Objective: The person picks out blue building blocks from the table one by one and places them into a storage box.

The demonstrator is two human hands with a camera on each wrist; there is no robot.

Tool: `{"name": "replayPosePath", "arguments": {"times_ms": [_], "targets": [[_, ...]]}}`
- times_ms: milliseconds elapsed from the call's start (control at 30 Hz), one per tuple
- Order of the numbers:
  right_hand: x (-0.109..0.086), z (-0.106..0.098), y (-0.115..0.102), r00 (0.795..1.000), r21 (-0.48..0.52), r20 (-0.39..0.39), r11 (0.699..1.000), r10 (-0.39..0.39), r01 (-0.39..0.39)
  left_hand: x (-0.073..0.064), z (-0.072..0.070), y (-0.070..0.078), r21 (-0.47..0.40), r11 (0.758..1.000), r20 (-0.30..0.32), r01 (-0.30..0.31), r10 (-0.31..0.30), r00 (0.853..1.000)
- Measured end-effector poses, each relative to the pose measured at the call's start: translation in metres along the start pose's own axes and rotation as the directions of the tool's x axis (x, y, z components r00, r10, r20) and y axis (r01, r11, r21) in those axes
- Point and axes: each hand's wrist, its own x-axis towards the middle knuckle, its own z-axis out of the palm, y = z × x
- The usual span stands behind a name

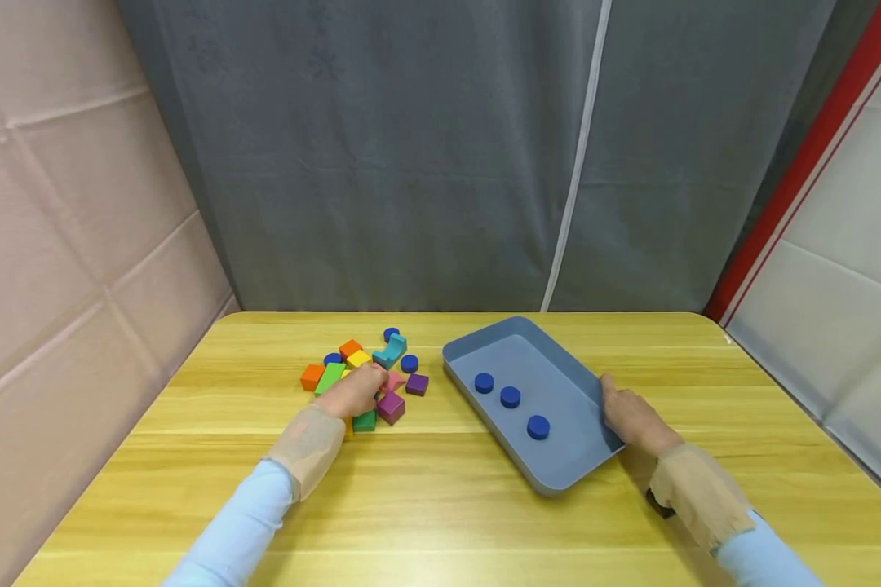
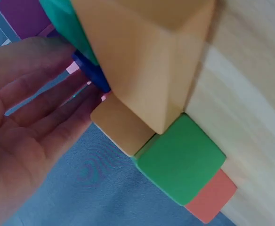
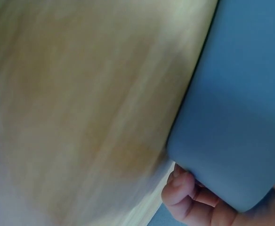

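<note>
At the left, my left hand (image 1: 354, 393) reaches down into a pile of coloured blocks. Its fingertips close around a dark blue disc (image 2: 91, 72) in the left wrist view, beside a green piece (image 2: 69, 26) and a large orange block (image 2: 142, 61); part of the disc is hidden. My right hand (image 1: 635, 417) grips the near right side of a grey-blue tray (image 1: 558, 367), which sits at an angle. Curled fingers (image 3: 180, 188) show at the tray's edge in the right wrist view. Inside the tray, three blue discs (image 1: 510, 397) form a slanting row.
More blue discs (image 1: 409, 364) lie around the pile. A light-blue curved block (image 1: 391, 351), a purple cube (image 1: 391, 407), a flat purple block (image 1: 417, 385) and orange blocks (image 1: 312, 377) surround the left hand. A grey curtain (image 1: 411, 163) hangs behind the wooden table (image 1: 426, 522).
</note>
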Motion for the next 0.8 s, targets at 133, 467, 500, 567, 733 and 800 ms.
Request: {"name": "replayPosePath", "arguments": {"times_ms": [133,467,500,567,733,800], "targets": [[0.001,0.0,-0.0001,1.0,0.001,0.011,1.0,-0.001,0.001,-0.0011,0.0002,0.0022,-0.045,0.999,0.02,0.019,-0.018,1.0],[0.0007,-0.0008,-0.0001,1.0,0.014,0.03,1.0,0.008,-0.008,-0.002,0.0054,0.0018,-0.074,0.997,-0.005,-0.037,0.037,0.999],[0.0008,-0.001,-0.0002,0.999,0.016,0.034,1.0,0.009,-0.009,-0.0018,0.006,0.0012,-0.07,0.997,-0.009,-0.035,0.034,0.999],[0.0009,-0.0015,-0.0004,0.999,0.015,0.041,1.0,0.011,-0.012,-0.002,0.0064,0.0004,-0.085,0.996,0.0,-0.006,0.006,1.0],[0.0014,-0.0019,0.0001,0.999,0.008,0.052,1.0,0.012,-0.012,-0.0017,0.0053,-0.0006,-0.014,1.0,0.016,0.008,-0.008,1.0],[0.0012,-0.0016,0.0005,0.999,0.008,0.051,1.0,0.009,-0.009,-0.0017,0.0038,-0.0003,0.006,1.0,0.023,0.009,-0.009,1.0]]}}
